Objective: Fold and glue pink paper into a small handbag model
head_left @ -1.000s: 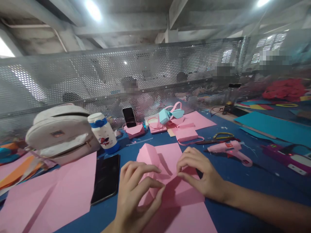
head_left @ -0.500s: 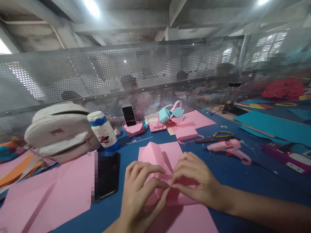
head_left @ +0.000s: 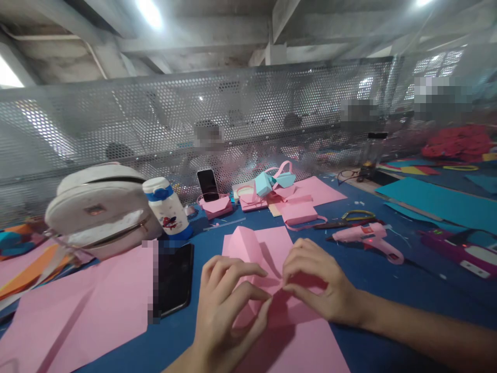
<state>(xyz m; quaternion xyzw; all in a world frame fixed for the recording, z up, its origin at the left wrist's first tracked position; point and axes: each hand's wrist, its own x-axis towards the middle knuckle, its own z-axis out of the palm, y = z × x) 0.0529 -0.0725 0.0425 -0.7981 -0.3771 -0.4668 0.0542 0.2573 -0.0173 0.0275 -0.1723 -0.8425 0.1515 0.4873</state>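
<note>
A folded pink paper piece stands in front of me, with a raised, creased flap at its far left. My left hand is closed in a pinch, thumb and index finger meeting at the paper's near edge. Slightly farther off and to the right, my right hand pinches the same folded paper between thumb and curled fingers. Both hands cover much of the folds. Under the piece lie flat pink sheets.
On the blue table, a pink hot glue gun and pliers lie right. Small pink paper bags stand behind. Left are a black tablet, bottle, and white backpack. A perforated metal screen spans the back.
My right hand has shifted slightly up and right, and its fingertips have parted from the left hand's. My left hand stays nearly in place at the paper's edge.
</note>
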